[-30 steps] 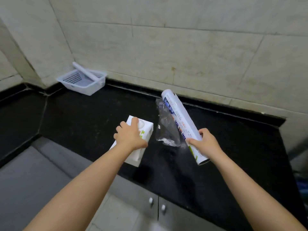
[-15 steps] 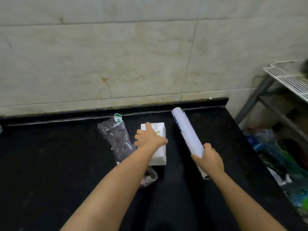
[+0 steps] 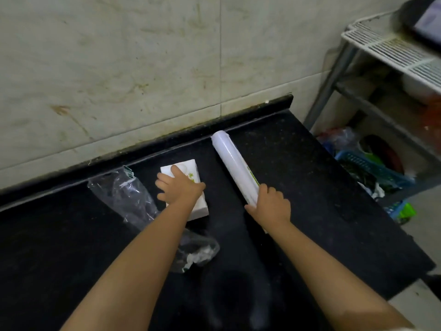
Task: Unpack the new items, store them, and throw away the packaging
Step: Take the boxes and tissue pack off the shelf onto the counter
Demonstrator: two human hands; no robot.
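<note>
A: Left hand (image 3: pixel 179 189)?
B: Palm down on the white rectangular carton with green print (image 3: pixel 191 185), fingers wrapped over its top. Carton lies flat mid-counter, nearer the back edge.

A: Right hand (image 3: pixel 270 203)?
B: Closed around the near end of the long white plastic-film roll (image 3: pixel 232 163). Roll angles away, far end close to the raised back lip of the black stone counter (image 3: pixel 298 187).

A: Packaging?
B: Crumpled clear plastic wrapper (image 3: pixel 124 194) just left of the carton, partly hidden under the left forearm, one end sticking out near (image 3: pixel 198 253).

A: Free room?
B: Bare counter right of the roll up to the right edge, also the left and front stretches. Past the right edge, a white wire rack (image 3: pixel 391 51) and a blue plastic basket (image 3: pixel 358 161) low on the floor side.
</note>
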